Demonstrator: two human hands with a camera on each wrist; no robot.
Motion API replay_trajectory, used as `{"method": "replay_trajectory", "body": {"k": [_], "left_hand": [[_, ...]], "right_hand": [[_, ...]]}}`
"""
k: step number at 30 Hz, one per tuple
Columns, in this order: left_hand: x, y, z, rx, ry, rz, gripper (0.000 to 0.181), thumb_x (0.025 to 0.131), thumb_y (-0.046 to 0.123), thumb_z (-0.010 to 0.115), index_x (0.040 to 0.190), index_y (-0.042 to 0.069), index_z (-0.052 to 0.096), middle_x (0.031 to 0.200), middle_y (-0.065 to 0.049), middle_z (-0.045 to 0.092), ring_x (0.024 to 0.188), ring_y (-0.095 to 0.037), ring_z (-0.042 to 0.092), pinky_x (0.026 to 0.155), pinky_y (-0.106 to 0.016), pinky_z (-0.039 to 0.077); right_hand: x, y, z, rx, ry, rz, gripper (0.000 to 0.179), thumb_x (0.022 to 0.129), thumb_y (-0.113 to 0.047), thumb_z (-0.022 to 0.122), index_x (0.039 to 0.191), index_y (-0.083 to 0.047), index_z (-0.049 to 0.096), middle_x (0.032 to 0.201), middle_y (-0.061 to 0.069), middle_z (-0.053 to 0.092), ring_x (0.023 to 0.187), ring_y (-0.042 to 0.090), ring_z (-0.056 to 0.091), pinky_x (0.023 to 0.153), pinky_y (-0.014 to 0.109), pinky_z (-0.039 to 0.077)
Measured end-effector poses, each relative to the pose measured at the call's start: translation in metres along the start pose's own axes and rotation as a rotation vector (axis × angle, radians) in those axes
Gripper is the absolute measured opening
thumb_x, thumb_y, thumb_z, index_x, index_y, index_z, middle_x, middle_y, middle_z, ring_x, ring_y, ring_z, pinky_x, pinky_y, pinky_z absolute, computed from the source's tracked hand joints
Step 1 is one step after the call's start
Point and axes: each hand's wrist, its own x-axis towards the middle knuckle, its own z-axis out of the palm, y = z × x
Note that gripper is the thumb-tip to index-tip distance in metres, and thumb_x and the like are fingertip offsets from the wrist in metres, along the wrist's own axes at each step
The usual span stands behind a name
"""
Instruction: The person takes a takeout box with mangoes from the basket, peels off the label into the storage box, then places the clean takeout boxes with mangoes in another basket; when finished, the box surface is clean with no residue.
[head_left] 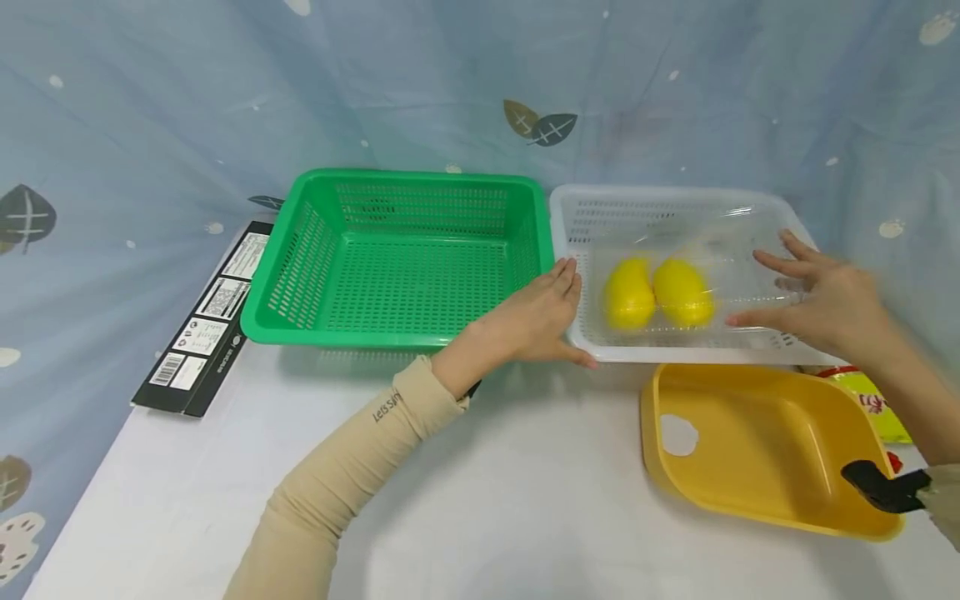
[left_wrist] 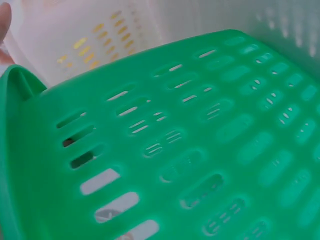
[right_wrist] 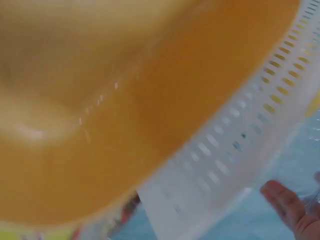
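Note:
A white perforated basket (head_left: 678,354) stands at the right, with two yellow fruits (head_left: 684,293) inside clear plastic packaging (head_left: 742,258). The left hand (head_left: 536,317) rests at the basket's front left corner, fingers together and fairly straight along the left rim, thumb stretched out along the front. Over the basket's right part, the right hand (head_left: 828,300) spreads its fingers and thumb at the packaging's right end. Only fingertips (right_wrist: 280,200) of this hand show in the right wrist view, beyond the white basket wall. In the left wrist view, fingers (left_wrist: 4,22) barely enter at the upper left.
A green basket (head_left: 397,340) sits directly left of the white one. In front of the white basket is a yellow bin (head_left: 750,442), beneath the right forearm, with a bright packet (head_left: 873,404) behind it. A flat black box (head_left: 206,321) lies at the far left.

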Motion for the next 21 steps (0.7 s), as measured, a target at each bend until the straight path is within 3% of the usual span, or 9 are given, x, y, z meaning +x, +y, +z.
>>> {"method": "replay_trajectory", "body": {"k": [4, 6, 9, 13, 17, 21], "left_hand": [[0.0, 0.001, -0.001, 0.004, -0.007, -0.001, 0.112, 0.082, 0.074, 0.049, 0.149, -0.01, 0.017, 0.158, -0.028, 0.009, 0.149, -0.034, 0.007, 0.122, -0.035, 0.012], [0.0, 0.002, -0.002, -0.004, -0.012, -0.003, 0.111, 0.082, 0.073, 0.05, 0.148, -0.01, 0.016, 0.158, -0.029, 0.009, 0.149, -0.034, 0.007, 0.122, -0.036, 0.013], [-0.001, 0.003, -0.003, -0.016, -0.02, -0.003, 0.111, 0.082, 0.071, 0.051, 0.148, -0.011, 0.016, 0.157, -0.029, 0.008, 0.149, -0.034, 0.007, 0.122, -0.036, 0.013], [-0.002, 0.004, -0.004, -0.011, -0.025, -0.007, 0.11, 0.083, 0.071, 0.051, 0.148, -0.011, 0.017, 0.157, -0.028, 0.01, 0.149, -0.034, 0.008, 0.122, -0.036, 0.012], [-0.002, 0.004, -0.004, -0.007, -0.027, -0.01, 0.109, 0.083, 0.071, 0.05, 0.148, -0.01, 0.017, 0.158, -0.028, 0.009, 0.149, -0.034, 0.008, 0.122, -0.036, 0.012], [-0.002, 0.006, -0.005, 0.001, -0.022, -0.011, 0.109, 0.083, 0.07, 0.052, 0.148, -0.011, 0.018, 0.157, -0.028, 0.01, 0.149, -0.034, 0.01, 0.122, -0.036, 0.013]], "right_hand": [[0.013, 0.008, 0.011, 0.096, -0.049, -0.021, 0.09, 0.075, -0.044, 0.08, 0.147, -0.015, 0.037, 0.161, 0.003, 0.007, 0.121, 0.044, 0.051, 0.081, 0.053, 0.053], [0.019, 0.013, 0.015, 0.142, -0.076, -0.008, 0.087, 0.077, -0.044, 0.078, 0.148, -0.018, 0.036, 0.161, -0.005, 0.004, 0.123, 0.029, 0.054, 0.089, 0.056, 0.049], [0.024, 0.019, 0.019, 0.209, -0.101, -0.01, 0.086, 0.079, -0.039, 0.077, 0.149, -0.016, 0.033, 0.16, -0.011, 0.0, 0.127, 0.028, 0.05, 0.095, 0.051, 0.048], [0.03, 0.023, 0.027, 0.321, -0.137, -0.032, 0.084, 0.083, -0.029, 0.076, 0.151, -0.01, 0.029, 0.16, -0.013, -0.004, 0.131, 0.046, 0.039, 0.105, 0.055, 0.039], [0.033, 0.022, 0.038, 0.429, -0.152, -0.019, 0.086, 0.084, -0.021, 0.075, 0.152, -0.008, 0.023, 0.161, -0.007, -0.007, 0.139, 0.049, 0.027, 0.11, 0.065, 0.023], [0.035, 0.021, 0.045, 0.463, -0.161, -0.008, 0.088, 0.084, -0.019, 0.073, 0.153, -0.007, 0.019, 0.162, 0.001, -0.009, 0.147, 0.043, 0.0, 0.113, 0.068, 0.007]]}}
